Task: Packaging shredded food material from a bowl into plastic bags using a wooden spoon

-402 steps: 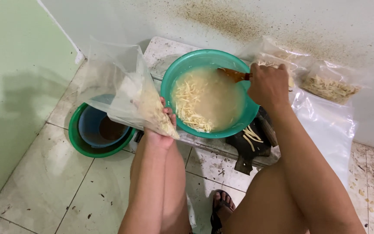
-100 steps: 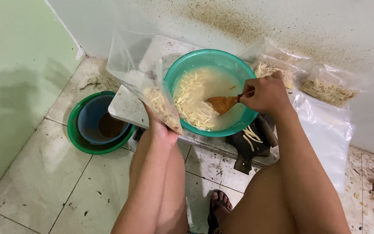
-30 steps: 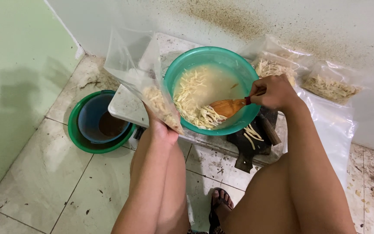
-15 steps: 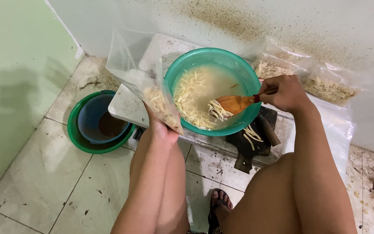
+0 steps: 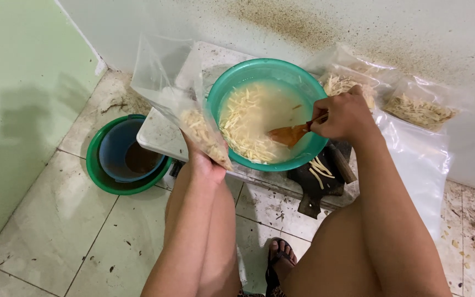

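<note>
A teal plastic basin (image 5: 213,103) stands on a low white slab and holds cloudy liquid with pale shredded strips (image 5: 246,124). My right hand (image 5: 343,115) grips a wooden spatula (image 5: 288,134) whose blade dips into the liquid near the basin's right side. My left hand (image 5: 203,163) holds a clear plastic bag (image 5: 174,93) upright just left of the basin, with some strips lying in its lower corner.
A green basin (image 5: 95,174) with a blue bowl (image 5: 112,154) inside sits on the floor tiles at left. Two filled clear bags (image 5: 419,110) lie against the wall at right, over an empty plastic sheet (image 5: 419,165). A dark board (image 5: 317,184) with loose strips lies under the basin's edge.
The spatula, which had lifted a clump of strips above the liquid, has dropped back into the basin and my right hand moved left. The bag in my left hand stayed put.
</note>
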